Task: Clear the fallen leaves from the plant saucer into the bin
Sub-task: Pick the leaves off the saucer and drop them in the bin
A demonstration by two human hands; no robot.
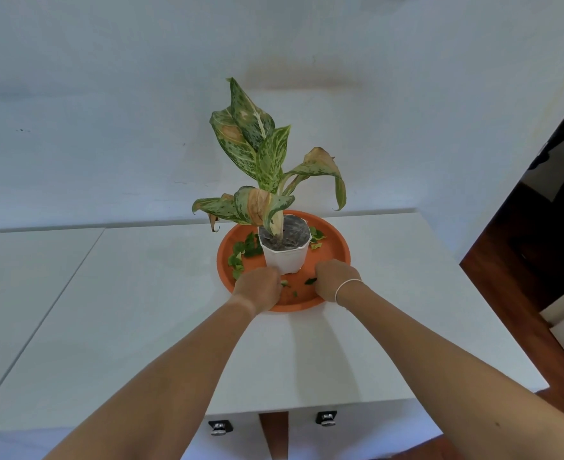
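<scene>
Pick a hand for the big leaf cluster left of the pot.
Left hand: it sits on the orange saucer just below that leaf cluster. Right hand would have to cross the white pot.

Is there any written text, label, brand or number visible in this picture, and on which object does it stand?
None can be read. The white pot, the orange saucer and the white table show no print, and the two dark fittings under the table edge are too small to tell.

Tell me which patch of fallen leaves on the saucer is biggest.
The cluster of green leaves left of the white pot; the bits between the hands and right of the pot are only a few small scraps.
</scene>
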